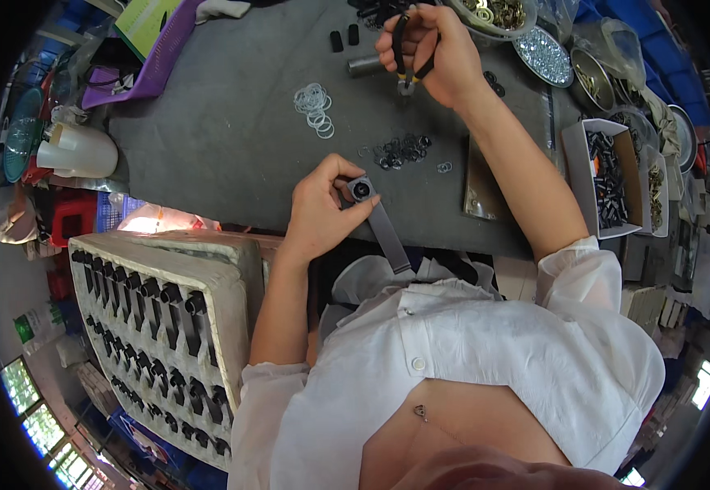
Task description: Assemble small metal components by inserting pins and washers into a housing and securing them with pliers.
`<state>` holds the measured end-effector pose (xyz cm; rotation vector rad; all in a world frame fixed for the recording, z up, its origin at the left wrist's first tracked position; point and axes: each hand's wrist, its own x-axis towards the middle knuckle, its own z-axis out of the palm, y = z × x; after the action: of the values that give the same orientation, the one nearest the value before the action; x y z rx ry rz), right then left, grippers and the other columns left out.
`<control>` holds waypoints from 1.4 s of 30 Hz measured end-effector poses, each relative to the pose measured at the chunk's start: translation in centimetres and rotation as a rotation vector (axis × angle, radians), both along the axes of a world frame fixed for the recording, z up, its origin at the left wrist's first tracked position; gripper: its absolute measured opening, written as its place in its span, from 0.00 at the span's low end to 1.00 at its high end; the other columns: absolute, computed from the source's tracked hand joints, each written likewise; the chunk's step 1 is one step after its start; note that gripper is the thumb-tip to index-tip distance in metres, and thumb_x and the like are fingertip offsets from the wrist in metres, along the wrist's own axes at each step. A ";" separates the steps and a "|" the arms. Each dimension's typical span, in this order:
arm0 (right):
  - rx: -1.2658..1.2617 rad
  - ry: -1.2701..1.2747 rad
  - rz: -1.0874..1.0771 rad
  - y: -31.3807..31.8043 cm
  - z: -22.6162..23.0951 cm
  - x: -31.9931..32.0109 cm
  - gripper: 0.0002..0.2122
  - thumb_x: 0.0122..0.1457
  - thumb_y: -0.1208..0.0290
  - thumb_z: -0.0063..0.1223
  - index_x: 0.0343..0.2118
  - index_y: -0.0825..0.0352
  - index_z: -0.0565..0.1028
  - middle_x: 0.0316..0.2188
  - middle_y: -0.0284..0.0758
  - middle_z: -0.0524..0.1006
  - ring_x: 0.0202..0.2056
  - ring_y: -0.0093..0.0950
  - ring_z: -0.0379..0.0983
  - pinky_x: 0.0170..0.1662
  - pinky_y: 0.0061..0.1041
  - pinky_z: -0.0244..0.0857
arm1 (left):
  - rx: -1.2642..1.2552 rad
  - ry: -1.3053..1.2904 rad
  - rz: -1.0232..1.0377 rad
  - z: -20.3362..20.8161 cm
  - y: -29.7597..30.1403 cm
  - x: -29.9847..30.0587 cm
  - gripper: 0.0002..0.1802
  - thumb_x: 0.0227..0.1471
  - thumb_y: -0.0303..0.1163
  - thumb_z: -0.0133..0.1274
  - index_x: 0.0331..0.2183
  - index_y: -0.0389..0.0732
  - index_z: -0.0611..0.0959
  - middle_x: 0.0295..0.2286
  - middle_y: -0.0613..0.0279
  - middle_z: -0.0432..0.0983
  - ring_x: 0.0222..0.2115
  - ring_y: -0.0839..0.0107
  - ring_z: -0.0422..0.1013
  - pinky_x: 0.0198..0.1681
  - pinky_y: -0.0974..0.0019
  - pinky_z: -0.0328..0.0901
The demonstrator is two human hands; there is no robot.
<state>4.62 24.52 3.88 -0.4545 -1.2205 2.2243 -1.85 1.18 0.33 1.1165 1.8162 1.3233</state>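
My left hand [316, 214] grips a dark grey metal part [387, 235] near the table's front edge. The part has a squarish head with a round opening facing up and a long flat bar slanting down toward my shirt. Farther off to the right, my right hand [455, 59] is closed around a pair of pliers [405, 84] with black and yellow handles, jaws toward me and apart from the part. Between the hands lie a heap of small black rings [404, 152] and a few clear rings [445, 167]. White rings [314, 104] lie farther left.
A metal cylinder [363, 66] and small black pieces [337, 41] lie near the pliers. At right stand a white box [577, 175] of black parts and a dish [544, 57] of shiny bits. A purple basket [177, 41] is far left; a foam tray [220, 327] of black parts stands near left.
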 end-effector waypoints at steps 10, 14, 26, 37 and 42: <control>-0.049 0.056 -0.056 0.2 -0.3 0.0 0.17 0.60 0.57 0.34 0.29 0.67 0.69 0.24 0.42 0.76 0.24 0.33 0.73 0.29 0.29 0.69 | 0.010 0.026 -0.002 -0.2 -0.1 0.1 0.15 0.35 0.26 0.63 0.29 0.37 0.76 0.22 0.67 0.73 0.22 0.80 0.66 0.24 0.76 0.61; -0.025 0.036 -0.041 0.2 -0.4 -0.1 0.17 0.60 0.57 0.35 0.30 0.68 0.69 0.24 0.42 0.76 0.23 0.33 0.74 0.28 0.29 0.69 | 0.011 0.034 -0.004 -0.1 -0.1 0.1 0.15 0.35 0.26 0.63 0.29 0.37 0.76 0.22 0.67 0.73 0.22 0.80 0.66 0.24 0.75 0.61; -0.025 0.117 -0.029 0.6 0.0 1.0 0.17 0.59 0.58 0.36 0.30 0.68 0.71 0.25 0.42 0.76 0.26 0.34 0.74 0.31 0.30 0.68 | -0.001 0.034 0.010 0.0 0.0 0.3 0.15 0.35 0.26 0.63 0.29 0.37 0.76 0.22 0.68 0.73 0.22 0.81 0.66 0.24 0.76 0.61; 0.196 0.020 -0.052 1.0 0.3 4.5 0.24 0.59 0.56 0.28 0.40 0.73 0.70 0.32 0.43 0.75 0.32 0.34 0.70 0.39 0.32 0.64 | 0.014 0.055 -0.013 -0.1 -0.2 0.3 0.17 0.36 0.26 0.64 0.32 0.38 0.76 0.26 0.71 0.72 0.23 0.86 0.62 0.23 0.81 0.56; 0.155 0.058 -0.088 -0.7 0.3 3.8 0.23 0.60 0.57 0.27 0.38 0.73 0.70 0.31 0.44 0.75 0.32 0.34 0.71 0.39 0.32 0.64 | -0.044 0.056 -0.002 -0.2 -0.3 0.3 0.18 0.36 0.27 0.65 0.32 0.38 0.76 0.24 0.71 0.72 0.22 0.86 0.61 0.23 0.81 0.55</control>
<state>8.46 23.86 4.19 -0.3726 -1.3060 2.0372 -1.60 0.92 0.13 1.1415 1.8750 1.2566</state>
